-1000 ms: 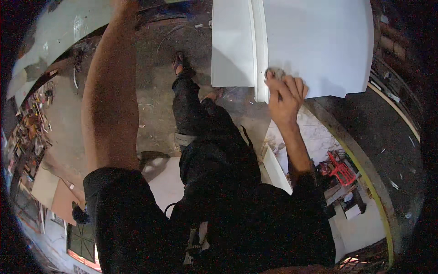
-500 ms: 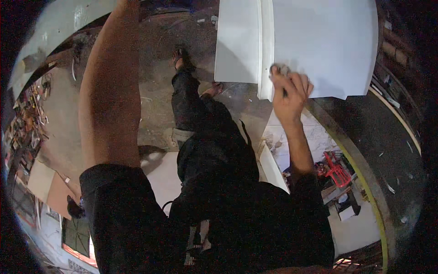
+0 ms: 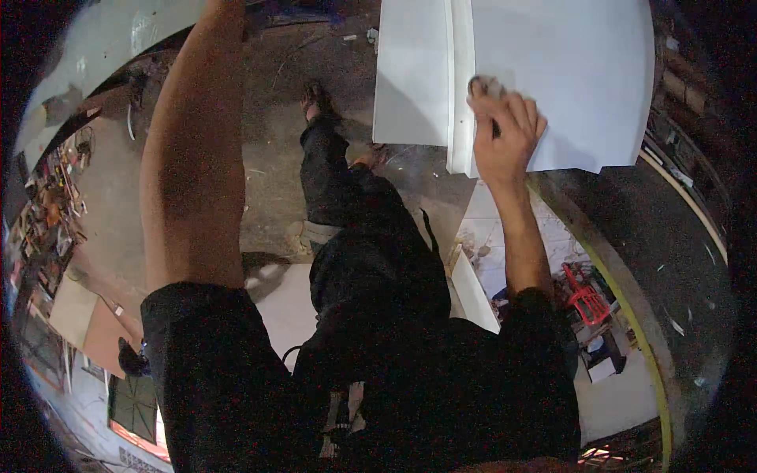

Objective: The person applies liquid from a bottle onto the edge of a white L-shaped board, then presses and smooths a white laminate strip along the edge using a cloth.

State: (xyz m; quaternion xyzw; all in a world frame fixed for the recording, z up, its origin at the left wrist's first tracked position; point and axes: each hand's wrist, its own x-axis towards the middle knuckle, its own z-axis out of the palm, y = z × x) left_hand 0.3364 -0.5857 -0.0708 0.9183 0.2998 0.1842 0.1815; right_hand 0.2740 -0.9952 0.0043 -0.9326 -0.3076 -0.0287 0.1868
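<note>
My right hand presses a small greyish pad against the lower part of a large white panel, beside a raised white strip running down it. The fingers are closed over the pad. My left arm reaches straight up and away; the left hand itself is cut off at the top edge of the picture. Below, my dark trousers and one foot stand on a dusty grey floor.
A white curved surface sits at the upper left. A red tool lies among clutter at the lower right, next to a paint-spattered white board. Shelves with small items line the left rim.
My right hand has slid a little upward along the white strip with the pad. The left arm stays raised.
</note>
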